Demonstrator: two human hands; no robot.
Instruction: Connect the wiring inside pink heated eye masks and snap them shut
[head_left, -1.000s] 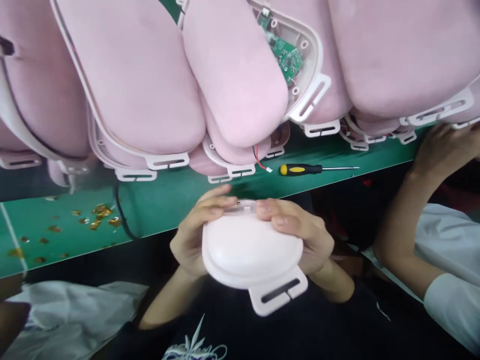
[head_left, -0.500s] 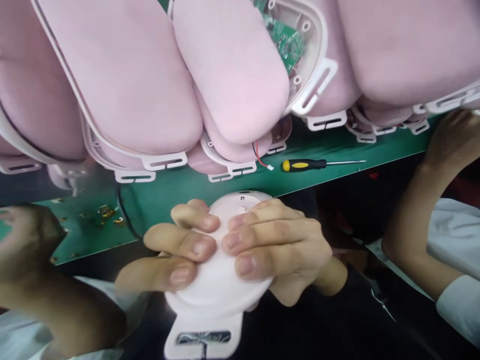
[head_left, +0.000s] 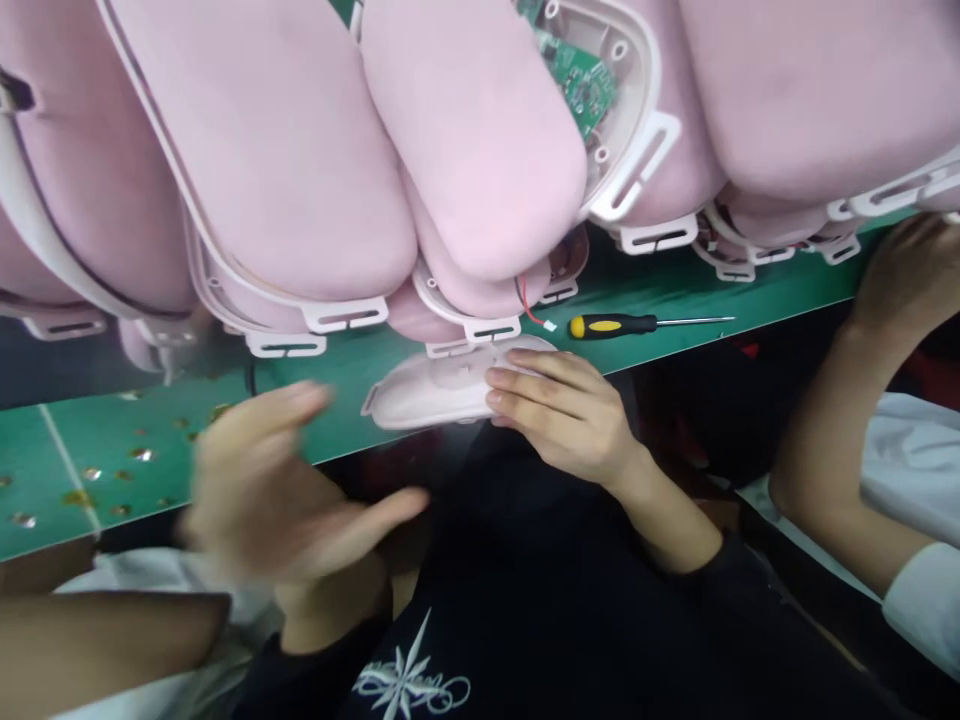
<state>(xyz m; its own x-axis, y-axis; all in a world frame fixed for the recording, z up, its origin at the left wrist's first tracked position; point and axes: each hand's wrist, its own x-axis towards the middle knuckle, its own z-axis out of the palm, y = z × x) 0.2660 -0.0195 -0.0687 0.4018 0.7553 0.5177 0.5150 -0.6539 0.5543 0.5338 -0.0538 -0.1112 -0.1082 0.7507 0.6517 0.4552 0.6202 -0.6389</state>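
Observation:
A pale pink-white plastic casing [head_left: 420, 392], oval with a strap lug at its left end, lies tilted low at the green table's front edge. My right hand [head_left: 574, 415] grips its right part, fingers laid over the top; the thumb is hidden. Apart from the casing on the left, my left hand [head_left: 277, 490] is in the air, smeared by motion, with thumb and fingers spread and nothing in them. Just beyond the casing, a red-and-black wire with a white connector [head_left: 550, 326] hangs from the stacked shells. A yellow-and-black screwdriver [head_left: 615, 326] rests to the right of it.
Several pink padded shells [head_left: 480, 150] with slotted lugs are piled along the back. One open shell shows a green circuit board [head_left: 581, 85]. Small metal screws [head_left: 142, 455] lie scattered at left. Another person's forearm [head_left: 832, 400] is at right, and another arm [head_left: 112, 640] at lower left.
The casing has moved away from me, down to the table edge, and turned sideways. My left hand has let go and swung left; my right hand still holds on. The neighbour's left-side hand has withdrawn.

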